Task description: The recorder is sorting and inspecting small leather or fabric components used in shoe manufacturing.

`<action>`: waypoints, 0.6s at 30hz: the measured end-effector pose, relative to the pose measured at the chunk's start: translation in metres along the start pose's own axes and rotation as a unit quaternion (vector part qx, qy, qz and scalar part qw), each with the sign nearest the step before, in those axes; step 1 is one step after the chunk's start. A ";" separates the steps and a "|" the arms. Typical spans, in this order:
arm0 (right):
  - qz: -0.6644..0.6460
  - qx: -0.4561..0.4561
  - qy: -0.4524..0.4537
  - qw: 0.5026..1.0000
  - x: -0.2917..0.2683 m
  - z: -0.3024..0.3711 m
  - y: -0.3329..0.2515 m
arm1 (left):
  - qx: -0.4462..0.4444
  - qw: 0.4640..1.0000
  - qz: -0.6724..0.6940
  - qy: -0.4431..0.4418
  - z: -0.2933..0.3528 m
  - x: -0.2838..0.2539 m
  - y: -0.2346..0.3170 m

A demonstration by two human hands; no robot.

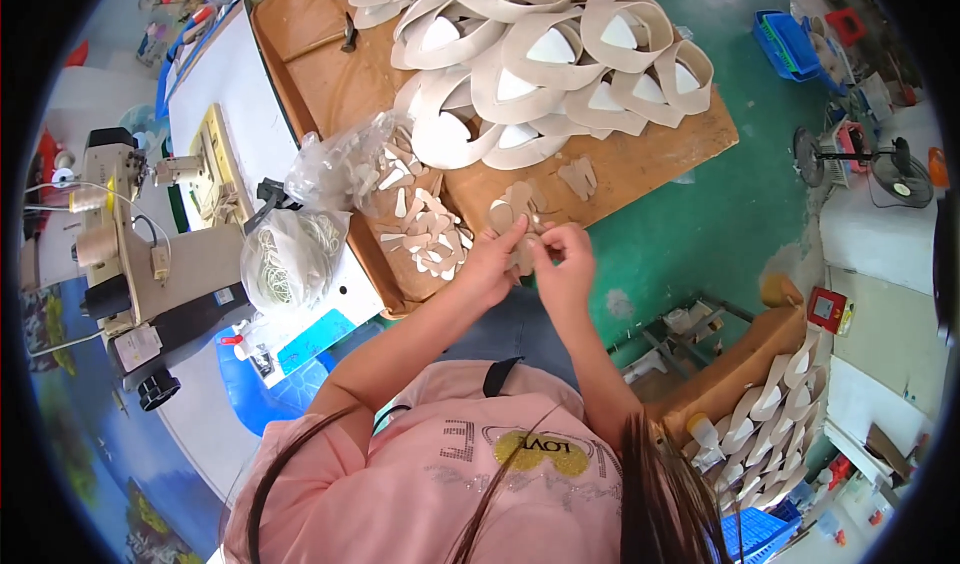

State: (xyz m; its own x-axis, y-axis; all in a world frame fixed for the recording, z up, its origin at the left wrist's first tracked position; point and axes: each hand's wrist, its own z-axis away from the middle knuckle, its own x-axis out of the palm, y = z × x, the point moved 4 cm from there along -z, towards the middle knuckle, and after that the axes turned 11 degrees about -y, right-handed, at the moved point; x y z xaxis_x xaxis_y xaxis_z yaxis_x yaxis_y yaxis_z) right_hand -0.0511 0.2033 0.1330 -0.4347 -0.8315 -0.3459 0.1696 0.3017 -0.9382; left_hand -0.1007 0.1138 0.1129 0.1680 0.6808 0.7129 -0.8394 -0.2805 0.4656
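Left hand (490, 269) holds beige pieces (516, 204), right hand (566, 267) perhaps too; shirt (420, 509) bears lettering (553, 445)

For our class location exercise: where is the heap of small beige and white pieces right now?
In the head view, the heap lies on the brown tabletop, just left of the person's left hand and beside the crumpled clear bag.

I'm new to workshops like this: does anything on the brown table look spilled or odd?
Perhaps the small beige and white pieces, jumbled loosely beside the clear plastic bag as if tipped out, possibly intentionally.
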 end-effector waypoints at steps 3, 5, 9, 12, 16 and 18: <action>-0.055 -0.026 -0.124 0.990 0.028 0.010 -0.004 | -0.004 1.000 0.009 0.000 -0.010 -0.057 -0.008; -0.080 0.004 -0.170 0.982 0.037 0.023 0.013 | -0.029 0.997 0.040 0.058 -0.004 -0.082 -0.014; -0.144 0.045 -0.165 0.975 0.032 0.008 0.042 | -0.025 0.991 0.049 0.125 0.006 -0.129 -0.025; -0.083 0.057 -0.235 0.967 0.038 -0.014 0.069 | -0.005 0.990 0.098 0.098 0.010 -0.119 -0.019; -0.051 0.071 -0.263 0.961 0.044 -0.079 0.132 | -0.002 0.983 0.149 0.111 0.008 -0.131 -0.020; -0.002 0.054 -0.316 0.947 0.061 -0.099 0.151 | 0.008 0.980 0.160 0.121 0.004 -0.136 -0.020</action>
State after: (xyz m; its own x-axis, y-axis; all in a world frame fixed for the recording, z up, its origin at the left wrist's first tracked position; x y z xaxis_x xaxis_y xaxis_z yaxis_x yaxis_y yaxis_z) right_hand -0.1396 0.2447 -0.0302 0.1751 -0.9562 -0.2346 0.2730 0.2761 -0.9215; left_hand -0.1045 0.0241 0.0086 -0.2324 0.6962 0.6792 -0.8208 -0.5151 0.2471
